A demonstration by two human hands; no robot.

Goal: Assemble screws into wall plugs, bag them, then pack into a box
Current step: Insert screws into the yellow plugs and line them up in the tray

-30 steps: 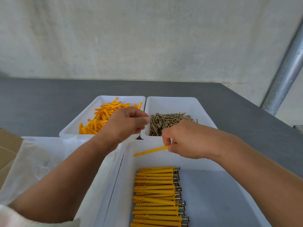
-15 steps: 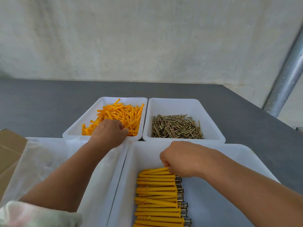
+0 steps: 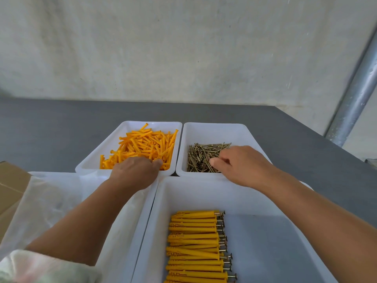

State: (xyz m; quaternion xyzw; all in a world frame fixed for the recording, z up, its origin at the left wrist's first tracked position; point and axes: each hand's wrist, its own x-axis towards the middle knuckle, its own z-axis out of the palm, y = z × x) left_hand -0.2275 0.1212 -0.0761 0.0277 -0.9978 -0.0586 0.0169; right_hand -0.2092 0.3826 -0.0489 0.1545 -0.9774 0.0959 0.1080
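Observation:
My left hand (image 3: 134, 172) reaches into the far-left white tray (image 3: 130, 125), its fingers buried among the loose orange wall plugs (image 3: 146, 144); whether it holds one is hidden. My right hand (image 3: 238, 164) hovers over the far-right white tray (image 3: 240, 129), thumb and fingertips touching the pile of brass screws (image 3: 202, 158), with nothing visibly pinched. In the near white tray (image 3: 193, 193) lies a neat row of assembled plugs with screws (image 3: 193, 242), heads pointing right.
A near-left tray holds clear plastic bags (image 3: 51, 201) under my left forearm. A cardboard box (image 3: 10, 184) shows at the left edge. The grey table (image 3: 51, 129) ends at a concrete wall, with a metal pole (image 3: 355, 94) at the right.
My right hand set the assembled plug down in the near tray, then moved forward to the screw tray. My left hand dropped from above into the wall plugs.

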